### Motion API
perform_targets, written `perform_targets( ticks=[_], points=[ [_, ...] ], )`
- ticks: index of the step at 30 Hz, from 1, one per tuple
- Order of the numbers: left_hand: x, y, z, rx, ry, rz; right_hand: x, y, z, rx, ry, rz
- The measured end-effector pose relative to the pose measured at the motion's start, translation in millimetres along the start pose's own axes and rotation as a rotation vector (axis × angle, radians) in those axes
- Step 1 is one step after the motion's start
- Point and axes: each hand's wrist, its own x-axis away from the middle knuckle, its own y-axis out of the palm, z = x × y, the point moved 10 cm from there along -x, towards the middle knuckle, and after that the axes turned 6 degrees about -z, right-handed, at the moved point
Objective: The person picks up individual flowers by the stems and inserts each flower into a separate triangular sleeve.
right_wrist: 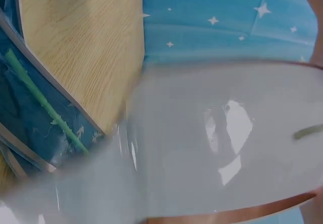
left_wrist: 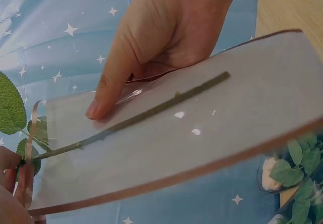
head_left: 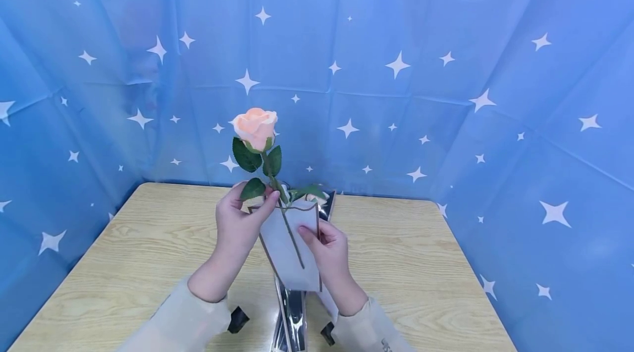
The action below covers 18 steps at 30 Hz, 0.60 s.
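A pale peach artificial rose (head_left: 255, 127) with green leaves stands upright, pinched at its stem below the lower leaves by my left hand (head_left: 238, 225). Its lower stem (left_wrist: 197, 89) lies within the outline of a translucent white flower sleeve (head_left: 282, 247) with brown edging. With thumb and fingers, my right hand (head_left: 332, 256) grips the sleeve's right side. In the left wrist view, the right thumb (left_wrist: 103, 100) presses flat on the sleeve's face. The sleeve fills much of the right wrist view, where only the stem's end shows.
Below the hands, dark, shiny flower packages (head_left: 297, 313) lie on the wooden table (head_left: 396, 264). Another pale bloom (head_left: 317, 198) with leaves shows behind the sleeve. A blue curtain (head_left: 371, 38) with white stars stands along the table's back and sides.
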Motion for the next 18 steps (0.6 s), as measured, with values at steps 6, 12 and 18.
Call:
perform_targets(
  ticks=[6,12,18],
  points=[
    [-0.1,3.6,-2.8,0.043,-0.002,-0.012,0.3,-1.6,4.2,0.014,0.026,0.003],
    [0.9,4.3,-4.5,0.062,-0.023,-0.022,0.4,-1.1,6.5,0.004,0.044,0.004],
    [-3.0,4.0,5.8,-0.004,0.069,-0.010,-0.9,0.2,4.5,-0.001,0.065,0.003]
  ],
)
